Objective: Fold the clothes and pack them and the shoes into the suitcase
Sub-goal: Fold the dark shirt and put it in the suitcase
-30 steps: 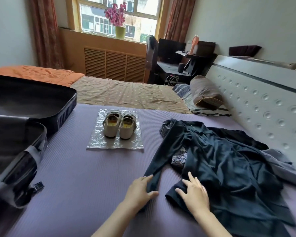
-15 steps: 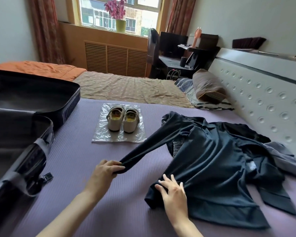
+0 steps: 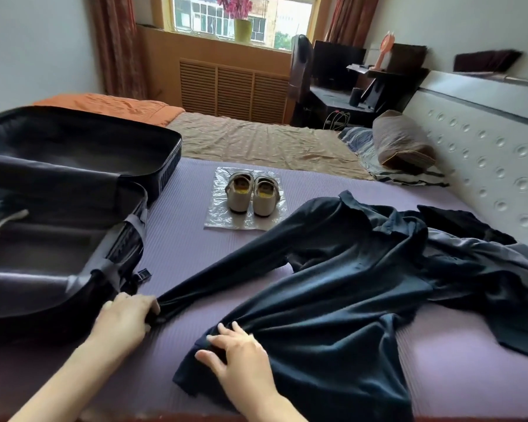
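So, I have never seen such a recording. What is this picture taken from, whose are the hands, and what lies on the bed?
No machine here: a person wears a camera on the head, so you look down at their own two bare hands. The left hand grips the end of one sleeve of a dark shirt, pulled out straight. The right hand lies on the shirt's lower edge, fingers spread. The shirt lies on a purple mat. Behind it, a pair of pale shoes stands on a clear plastic sheet. At the left, a dark suitcase lies open.
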`<state>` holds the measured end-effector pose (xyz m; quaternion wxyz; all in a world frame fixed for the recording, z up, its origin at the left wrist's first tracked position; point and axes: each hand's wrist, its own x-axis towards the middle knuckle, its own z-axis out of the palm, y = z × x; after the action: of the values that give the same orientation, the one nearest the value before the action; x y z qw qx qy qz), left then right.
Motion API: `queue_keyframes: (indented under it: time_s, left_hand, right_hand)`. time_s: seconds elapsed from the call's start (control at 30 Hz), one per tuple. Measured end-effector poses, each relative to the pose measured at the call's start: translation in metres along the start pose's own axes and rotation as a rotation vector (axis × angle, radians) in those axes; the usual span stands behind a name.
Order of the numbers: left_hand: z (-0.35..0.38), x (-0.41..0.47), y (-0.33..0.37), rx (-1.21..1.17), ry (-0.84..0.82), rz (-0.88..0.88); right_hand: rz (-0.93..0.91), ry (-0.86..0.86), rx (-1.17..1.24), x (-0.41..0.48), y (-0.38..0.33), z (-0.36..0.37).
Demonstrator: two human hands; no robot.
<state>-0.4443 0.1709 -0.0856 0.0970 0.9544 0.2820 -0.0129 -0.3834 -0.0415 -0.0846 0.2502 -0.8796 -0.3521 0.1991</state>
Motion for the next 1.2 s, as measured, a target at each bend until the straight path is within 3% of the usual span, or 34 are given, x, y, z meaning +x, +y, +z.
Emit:
queue_keyframes:
  time_s: [0.07,0.2,0.27,0.37,0.5,0.6,0.8,1.0,1.2]
  left_hand:
    - [-0.008,0.006,0.008,-0.033,-0.068,-0.014]
    - [-0.004,0.032,0.041,-0.289,0.084,-0.003]
    - [0.005,0.050,0.063,-0.396,0.086,0.022]
    - [0.016,0.075,0.095,-0.450,0.037,0.047]
    - [0.036,0.098,0.115,-0.314,0.050,0.083]
    - [0.048,0.101,0.108,-0.356,0.159,0.044]
    - [0.032,0.086,0.086,-0.549,0.355,-0.068]
    - [0.007,0.063,0.046,-0.305,0.443,-0.084]
    - [0.005,0.040,0.016,0.045,0.241,-0.197]
  right_hand:
    - [-0.009,0.101,0.020,-0.001,0.004,-0.010]
    - [-0.011,0.459,0.093,0.017,0.039,-0.043]
    - [0.066,0.520,0.004,0.033,0.066,-0.061]
    - [0.287,0.347,-0.135,0.050,0.098,-0.078]
    - [0.316,0.170,-0.230,0.056,0.106,-0.059]
    - [0.286,0.204,-0.301,0.052,0.106,-0.040]
    - [0.216,0.235,-0.205,0.049,0.104,-0.035]
    - [0.067,0.188,-0.025,0.044,0.075,-0.021]
    - [-0.098,0.050,-0.025,0.027,0.055,-0.007]
